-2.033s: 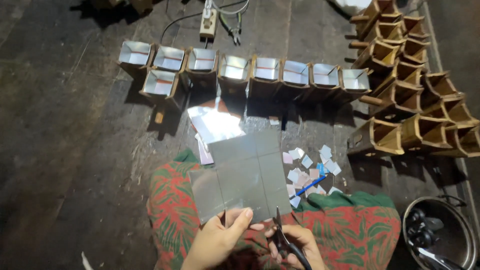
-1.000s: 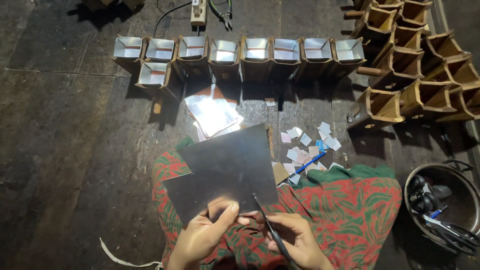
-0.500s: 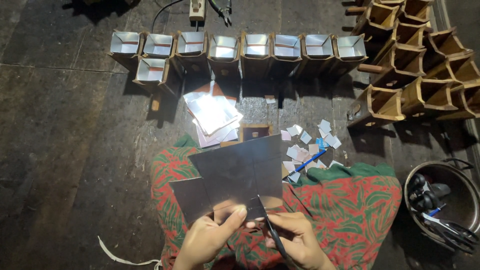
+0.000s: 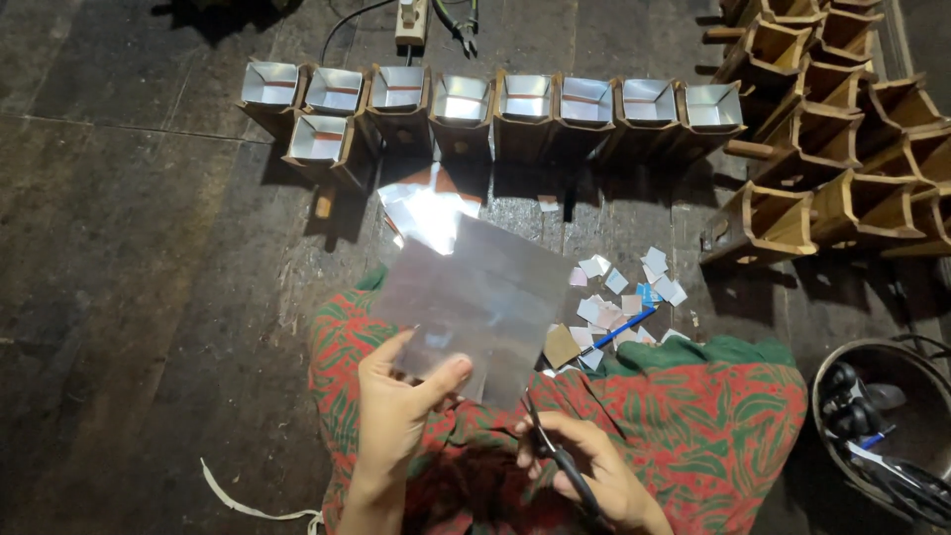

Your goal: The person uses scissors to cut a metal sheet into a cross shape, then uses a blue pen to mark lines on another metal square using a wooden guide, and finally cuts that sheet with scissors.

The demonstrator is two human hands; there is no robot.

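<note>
My left hand (image 4: 401,411) grips the near edge of a shiny silver sheet (image 4: 474,297), thumb on top, holding it tilted over my lap. My right hand (image 4: 584,466) is closed on a pair of dark scissors (image 4: 557,458), whose blades point up at the sheet's lower right edge. Both hands hover above a red and green patterned cloth (image 4: 693,416) covering my legs. Small cut squares (image 4: 624,297) and a blue pen (image 4: 619,329) lie on the floor just beyond the cloth, beside a brown card piece (image 4: 561,346).
A row of wooden boxes lined with silver foil (image 4: 490,104) stands across the far floor. Unlined wooden boxes (image 4: 842,129) are stacked at the right. More foil sheets (image 4: 426,213) lie behind the held one. A round metal bowl of tools (image 4: 887,426) sits at right; a power strip (image 4: 411,20) lies beyond the boxes.
The sheet has tilted and now catches light, looking silver instead of dark. My right hand with the scissors has dropped slightly to the sheet's lower right edge.
</note>
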